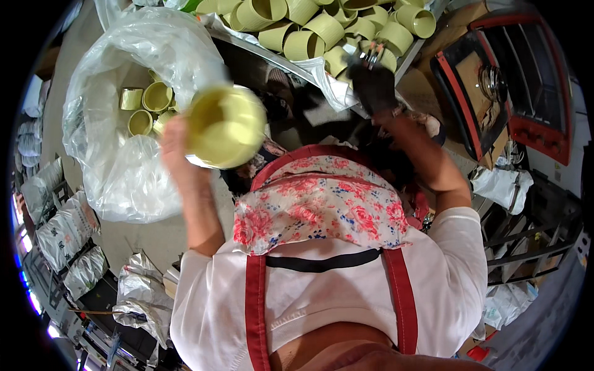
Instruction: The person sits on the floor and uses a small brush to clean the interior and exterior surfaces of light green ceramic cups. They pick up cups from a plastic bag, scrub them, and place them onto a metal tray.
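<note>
My left hand [177, 148] is closed on the side of a pale yellow-green cup [228, 127], which is smeared by motion and has its open mouth turned up. Beside that hand a large clear plastic bag [102, 176] stands open, with several cups [140, 122] of the same colour inside. My right hand [374, 86], in a dark glove with the fingertips showing, reaches to the near edge of a heap of similar cups [325, 31]. Its fingertips lie against the cups there; whether they grip one, I cannot make out.
The heap sits in a metal-edged tray or table [266, 54] with a white liner [334, 89] over its near edge. At the right is a red and black oven-like appliance [538, 80] with its door open. Silvery packages [68, 229] lie on racks at the left.
</note>
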Demonstrator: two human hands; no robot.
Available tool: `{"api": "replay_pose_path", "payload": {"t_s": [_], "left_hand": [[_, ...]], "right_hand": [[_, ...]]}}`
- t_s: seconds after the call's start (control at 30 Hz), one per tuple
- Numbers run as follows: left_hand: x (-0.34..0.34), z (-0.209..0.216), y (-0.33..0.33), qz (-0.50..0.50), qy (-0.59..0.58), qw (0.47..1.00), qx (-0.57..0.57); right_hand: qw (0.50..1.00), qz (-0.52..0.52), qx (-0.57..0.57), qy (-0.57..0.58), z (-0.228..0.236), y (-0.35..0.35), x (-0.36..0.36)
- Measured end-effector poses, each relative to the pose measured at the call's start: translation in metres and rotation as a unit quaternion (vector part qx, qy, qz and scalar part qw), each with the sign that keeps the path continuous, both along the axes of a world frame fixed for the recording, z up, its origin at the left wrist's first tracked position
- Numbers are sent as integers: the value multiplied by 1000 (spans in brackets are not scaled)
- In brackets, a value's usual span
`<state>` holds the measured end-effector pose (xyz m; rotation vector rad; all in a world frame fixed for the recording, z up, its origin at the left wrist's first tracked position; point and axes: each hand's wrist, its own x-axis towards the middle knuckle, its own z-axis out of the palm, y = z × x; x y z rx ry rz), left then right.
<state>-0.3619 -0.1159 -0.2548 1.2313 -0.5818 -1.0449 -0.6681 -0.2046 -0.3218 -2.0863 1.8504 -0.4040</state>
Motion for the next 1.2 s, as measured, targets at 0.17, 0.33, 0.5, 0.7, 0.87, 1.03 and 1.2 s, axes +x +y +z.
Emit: {"api": "replay_pose_path", "payload": {"t_s": [0.17, 0.33, 0.5, 0.7, 0.87, 1.03, 1.2], "left_hand": [[80, 33, 7, 313, -198, 929, -20], [69, 1, 9, 189, -123, 974, 0], [34, -11, -8, 72, -114, 990, 30], [-23, -9, -40, -150, -187, 970, -41], [-84, 7, -70, -394, -395, 802, -213], [-114, -12, -54, -547, -394, 711, -201], [-102, -28, -21, -532, -344, 774, 0]], "right_hand": [[932, 259, -226, 118, -78, -96, -12], [873, 387, -51, 293, -160, -150, -10], [879, 360, 24, 312, -137, -163, -11], [948, 294, 0, 120, -38, -115, -69], [926, 301, 194, -117, 19, -27, -41], [858, 435, 105, -251, 5, 27, -29], [878, 475, 15, -52, -14, 53, -18]]}}
